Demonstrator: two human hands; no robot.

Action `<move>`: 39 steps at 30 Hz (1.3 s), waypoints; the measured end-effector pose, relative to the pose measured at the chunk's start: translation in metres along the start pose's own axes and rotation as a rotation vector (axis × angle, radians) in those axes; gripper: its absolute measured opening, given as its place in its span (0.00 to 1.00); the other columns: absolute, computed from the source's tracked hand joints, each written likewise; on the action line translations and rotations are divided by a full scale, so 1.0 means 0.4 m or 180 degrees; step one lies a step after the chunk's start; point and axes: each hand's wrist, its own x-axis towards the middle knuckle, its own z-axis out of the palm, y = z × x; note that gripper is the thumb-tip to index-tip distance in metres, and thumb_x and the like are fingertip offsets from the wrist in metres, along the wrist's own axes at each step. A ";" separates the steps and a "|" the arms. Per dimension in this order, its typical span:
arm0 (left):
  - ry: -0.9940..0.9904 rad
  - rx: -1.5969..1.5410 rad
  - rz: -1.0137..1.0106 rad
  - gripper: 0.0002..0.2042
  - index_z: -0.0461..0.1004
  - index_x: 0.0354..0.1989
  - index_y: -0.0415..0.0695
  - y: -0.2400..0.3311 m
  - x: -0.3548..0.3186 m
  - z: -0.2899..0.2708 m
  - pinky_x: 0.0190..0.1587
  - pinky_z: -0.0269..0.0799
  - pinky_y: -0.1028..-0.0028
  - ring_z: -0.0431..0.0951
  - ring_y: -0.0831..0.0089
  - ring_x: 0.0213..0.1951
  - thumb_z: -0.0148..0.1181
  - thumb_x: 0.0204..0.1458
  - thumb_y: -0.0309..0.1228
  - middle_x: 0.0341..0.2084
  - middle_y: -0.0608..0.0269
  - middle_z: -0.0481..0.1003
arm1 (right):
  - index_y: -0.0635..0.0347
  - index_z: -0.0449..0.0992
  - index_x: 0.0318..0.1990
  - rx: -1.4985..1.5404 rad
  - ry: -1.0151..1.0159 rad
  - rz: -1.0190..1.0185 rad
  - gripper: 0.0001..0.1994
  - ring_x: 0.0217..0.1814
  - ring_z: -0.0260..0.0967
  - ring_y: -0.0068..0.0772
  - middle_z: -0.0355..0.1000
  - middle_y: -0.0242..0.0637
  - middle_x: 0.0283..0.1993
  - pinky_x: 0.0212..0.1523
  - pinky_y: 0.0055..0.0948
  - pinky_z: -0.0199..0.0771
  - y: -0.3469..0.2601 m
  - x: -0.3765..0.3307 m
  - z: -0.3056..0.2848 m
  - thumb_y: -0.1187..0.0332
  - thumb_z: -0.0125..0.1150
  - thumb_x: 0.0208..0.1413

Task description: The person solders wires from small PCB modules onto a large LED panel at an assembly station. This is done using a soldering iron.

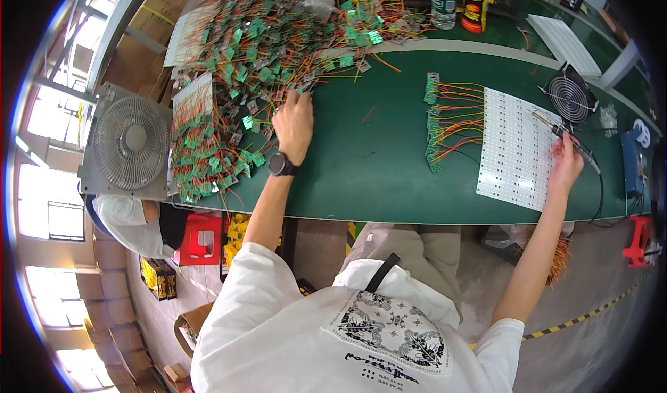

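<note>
My left hand [294,127], with a dark watch on its wrist, reaches to the right edge of a big heap of small green circuit boards [257,53] with red and yellow wires. Its fingers are drawn together among the boards there, and what they pinch, if anything, is hidden. On the right, my right hand [566,160] is closed round a soldering iron [582,151], whose tip points left over a white panel [517,146] patterned with rows of small dots. Wires join the panel's left side to a row of green circuit boards [433,126].
A grey box fan [134,143] stands at the left, beside another person's sleeve [119,214]. A water bottle [444,4] and a red-yellow bottle [475,5] stand at the back. Right of the panel are a small black fan [571,96] and a blue soldering station [633,162].
</note>
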 end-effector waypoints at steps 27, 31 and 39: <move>-0.1461 -0.3352 -0.0419 0.06 0.75 0.37 0.34 0.215 -0.166 -0.201 0.38 0.73 0.75 0.78 0.74 0.30 0.58 0.53 0.22 0.24 0.61 0.79 | 0.67 0.75 0.35 -0.0176 0.0062 0.0035 0.08 0.19 0.66 0.23 0.71 0.34 0.23 0.21 0.19 0.59 -0.009 -0.008 0.005 0.70 0.65 0.54; -0.2073 -0.4105 -0.0301 0.06 0.75 0.39 0.34 0.271 -0.192 -0.217 0.38 0.74 0.76 0.80 0.75 0.31 0.57 0.55 0.22 0.26 0.59 0.80 | 0.67 0.76 0.35 -0.0143 -0.0047 0.0043 0.08 0.19 0.66 0.23 0.71 0.34 0.23 0.21 0.19 0.59 -0.015 -0.004 0.007 0.70 0.65 0.53; -0.2404 -0.4949 0.0754 0.04 0.74 0.38 0.35 0.520 -0.122 -0.186 0.38 0.76 0.75 0.82 0.72 0.33 0.57 0.56 0.22 0.31 0.57 0.81 | 0.67 0.76 0.35 -0.0264 0.0046 0.0008 0.09 0.19 0.67 0.24 0.71 0.35 0.23 0.20 0.20 0.60 -0.011 -0.010 0.005 0.70 0.65 0.54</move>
